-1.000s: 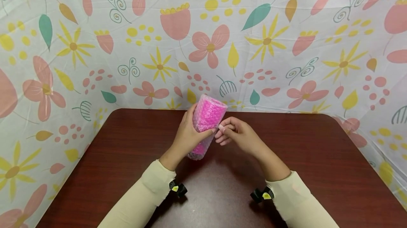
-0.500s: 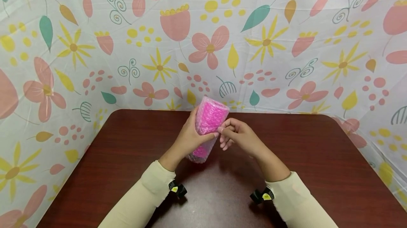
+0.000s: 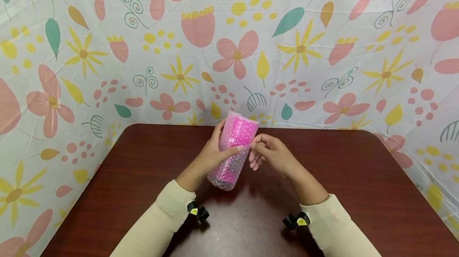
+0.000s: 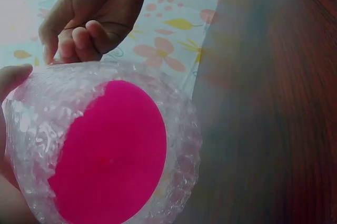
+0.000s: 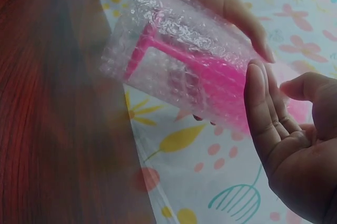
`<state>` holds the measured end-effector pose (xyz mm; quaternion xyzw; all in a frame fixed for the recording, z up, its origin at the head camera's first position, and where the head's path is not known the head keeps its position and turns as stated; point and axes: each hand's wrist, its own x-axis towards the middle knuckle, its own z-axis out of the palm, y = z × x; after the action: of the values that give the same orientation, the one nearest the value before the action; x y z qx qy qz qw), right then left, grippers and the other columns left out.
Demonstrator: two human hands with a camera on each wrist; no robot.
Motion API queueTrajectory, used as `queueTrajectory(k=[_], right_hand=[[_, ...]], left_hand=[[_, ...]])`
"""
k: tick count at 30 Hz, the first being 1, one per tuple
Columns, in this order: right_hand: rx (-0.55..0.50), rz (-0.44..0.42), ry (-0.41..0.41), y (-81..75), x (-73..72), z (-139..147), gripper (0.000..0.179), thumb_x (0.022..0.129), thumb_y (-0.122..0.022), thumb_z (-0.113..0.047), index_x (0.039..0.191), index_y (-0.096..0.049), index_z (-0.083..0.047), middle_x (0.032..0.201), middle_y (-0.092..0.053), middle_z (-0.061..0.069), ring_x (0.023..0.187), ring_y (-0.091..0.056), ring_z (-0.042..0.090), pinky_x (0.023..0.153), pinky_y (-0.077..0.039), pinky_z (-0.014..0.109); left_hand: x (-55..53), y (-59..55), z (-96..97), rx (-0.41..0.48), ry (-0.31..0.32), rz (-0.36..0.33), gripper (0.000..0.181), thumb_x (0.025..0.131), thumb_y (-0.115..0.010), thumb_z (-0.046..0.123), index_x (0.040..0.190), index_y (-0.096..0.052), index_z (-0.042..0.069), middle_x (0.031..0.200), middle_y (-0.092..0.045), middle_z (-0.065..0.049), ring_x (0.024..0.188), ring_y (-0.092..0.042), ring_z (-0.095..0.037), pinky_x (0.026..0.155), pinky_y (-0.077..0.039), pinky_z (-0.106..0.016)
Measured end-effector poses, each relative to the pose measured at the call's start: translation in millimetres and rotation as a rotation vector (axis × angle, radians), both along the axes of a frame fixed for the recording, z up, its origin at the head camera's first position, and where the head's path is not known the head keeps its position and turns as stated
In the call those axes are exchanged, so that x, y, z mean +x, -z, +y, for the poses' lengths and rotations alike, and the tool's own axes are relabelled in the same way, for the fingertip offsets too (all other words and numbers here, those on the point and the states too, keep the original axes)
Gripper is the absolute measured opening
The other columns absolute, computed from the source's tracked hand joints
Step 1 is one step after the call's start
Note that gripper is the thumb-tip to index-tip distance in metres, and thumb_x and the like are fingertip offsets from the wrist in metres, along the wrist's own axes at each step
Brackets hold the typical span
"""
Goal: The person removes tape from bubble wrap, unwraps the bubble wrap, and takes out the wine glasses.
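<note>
A pink stemmed goblet (image 5: 224, 81) shows through a roll of clear bubble wrap (image 3: 234, 163). Its stem and foot are visible in the right wrist view, and the flat round foot (image 4: 116, 150) faces the left wrist camera. My left hand (image 3: 209, 156) grips the bundle from the left, thumb across the front, its other fingers mostly hidden behind. The bundle leans, top end away from me, held over the table. At its right side, my right hand (image 3: 273, 151) pinches the bubble wrap between thumb and index finger, the remaining fingers loosely curled.
A dark reddish-brown table (image 3: 340, 177) lies under the hands. Close behind it hangs a white cloth (image 3: 229, 61) printed with flowers and leaves, which also covers both sides. Black wrist cameras (image 3: 202, 214) sit at the cream sleeves (image 3: 150, 221).
The wrapped goblet has turned in my left hand, and its lower end has come slightly nearer to me. My right hand has shifted slightly right, staying at the bundle's side.
</note>
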<state>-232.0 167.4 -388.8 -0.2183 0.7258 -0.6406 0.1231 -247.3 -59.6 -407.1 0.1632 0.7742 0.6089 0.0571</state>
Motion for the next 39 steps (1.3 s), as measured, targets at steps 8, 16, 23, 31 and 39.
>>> queueTrajectory(k=[8,16,23,31,39], right_hand=[[0.017,0.008,-0.031,-1.4,-0.8,3.2,0.028,0.106,-0.045,-0.014,0.109,-0.048,0.014,0.080,-0.068,0.012,0.068,-0.071,0.032,0.064,-0.061,0.048],[0.024,0.008,-0.049,0.6,-2.4,3.6,0.022,0.104,-0.040,-0.009,0.110,-0.048,0.011,0.083,-0.068,0.016,0.072,-0.071,0.038,0.067,-0.061,0.053],[0.024,0.014,-0.047,1.9,-2.9,3.2,0.023,0.103,-0.040,-0.006,0.115,-0.045,0.013,0.087,-0.068,0.018,0.075,-0.073,0.035,0.069,-0.062,0.048],[-0.020,0.016,-0.068,2.0,-2.1,2.7,0.022,0.106,-0.042,-0.009,0.118,-0.044,0.010,0.097,-0.068,0.029,0.082,-0.075,0.031,0.073,-0.062,0.047],[-0.029,0.025,-0.021,0.7,0.3,-0.3,0.021,0.106,-0.045,-0.010,0.118,-0.046,0.008,0.091,-0.069,0.020,0.075,-0.075,0.024,0.068,-0.063,0.044]], left_hand=[[-3.5,-2.9,-3.4,0.024,0.028,-0.019,0.097,0.085,-0.081,0.029,0.153,-0.016,0.057,0.152,-0.042,-0.001,0.122,-0.058,-0.029,0.092,-0.056,-0.049],[-2.4,-2.8,-3.2,-0.016,-0.027,0.086,0.099,0.082,-0.085,0.033,0.151,-0.020,0.058,0.152,-0.042,0.006,0.123,-0.057,-0.027,0.093,-0.055,-0.050],[-2.2,-3.4,-2.1,-0.078,-0.078,0.192,0.101,0.080,-0.086,0.035,0.153,-0.019,0.055,0.151,-0.043,0.005,0.124,-0.056,-0.025,0.097,-0.054,-0.051],[-2.3,-3.0,-0.7,-0.138,-0.139,0.262,0.103,0.079,-0.086,0.038,0.155,-0.019,0.051,0.151,-0.043,0.001,0.124,-0.054,-0.026,0.099,-0.053,-0.051],[-2.7,-0.7,-1.8,-0.170,-0.195,0.283,0.103,0.078,-0.086,0.044,0.155,-0.018,0.051,0.151,-0.043,0.001,0.124,-0.054,-0.025,0.099,-0.052,-0.051]])
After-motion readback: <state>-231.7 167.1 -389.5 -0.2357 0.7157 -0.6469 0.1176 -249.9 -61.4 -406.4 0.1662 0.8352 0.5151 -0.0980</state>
